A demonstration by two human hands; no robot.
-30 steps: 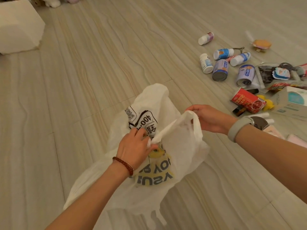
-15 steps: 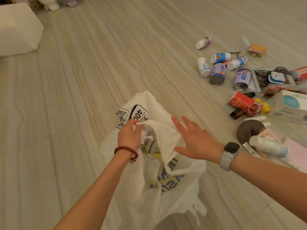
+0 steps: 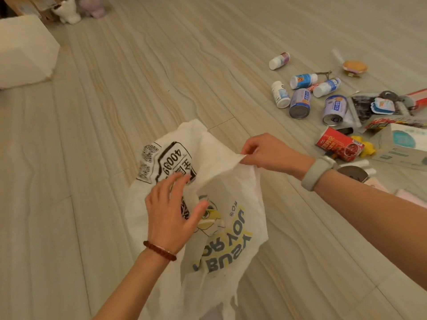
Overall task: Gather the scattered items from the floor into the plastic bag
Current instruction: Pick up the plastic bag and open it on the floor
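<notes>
White, thin and crinkled, the printed plastic bag (image 3: 221, 204) lies crumpled on the pale wood-grain floor (image 3: 115, 112) in front of us, bearing black characters and yellow-backed grey lettering. Our right hand (image 3: 268, 152) pinches the bag's upper edge between thumb and fingertips and lifts it off the floor; a pale grey wristband (image 3: 317, 173) sits on that wrist. Our left hand (image 3: 172, 215) is released, fingers straight and spread, resting flat against the near side of the bag, with a dark red beaded bracelet (image 3: 159, 250) on its wrist.

The scattered items lie on the floor well to the right of the bag: several small white bottles with blue labels (image 3: 302, 80), two silver cans lying on their sides (image 3: 299, 103), a red cylindrical can on its side (image 3: 339, 144), a yellow object (image 3: 367, 146) just beside it, and a white box with a teal circle (image 3: 403, 140). Beyond them are packets and small pieces too cluttered to tell apart. A white cube-shaped block (image 3: 25, 49) stands at the far left.
</notes>
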